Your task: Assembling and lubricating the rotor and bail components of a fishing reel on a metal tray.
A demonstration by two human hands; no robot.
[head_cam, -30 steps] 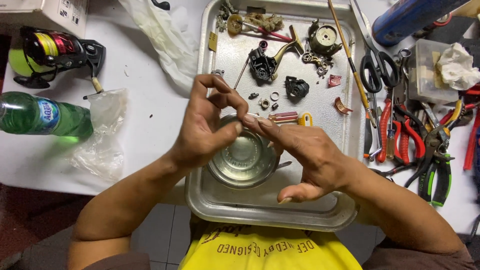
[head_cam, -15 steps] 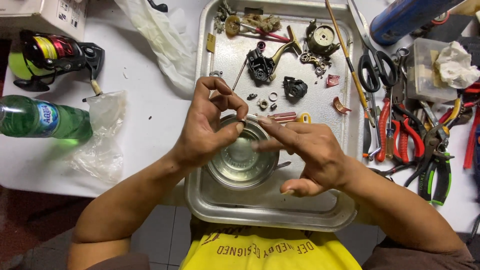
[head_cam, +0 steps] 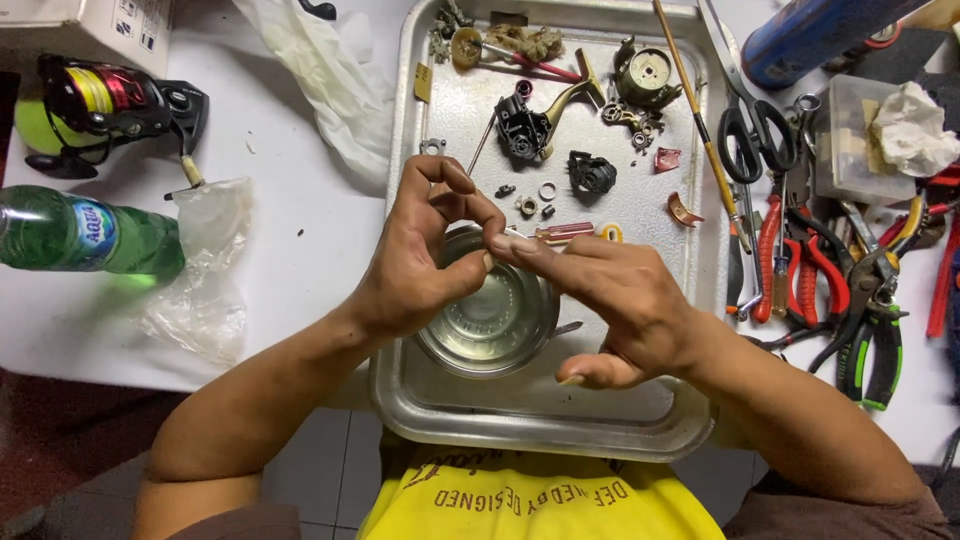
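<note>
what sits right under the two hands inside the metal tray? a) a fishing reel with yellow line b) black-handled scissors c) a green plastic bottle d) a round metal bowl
d: the round shiny metal bowl stands in the silver metal tray directly below the left hand and the right hand, whose fingertips meet above it; the bottle, scissors and reel all lie outside the tray.
</note>
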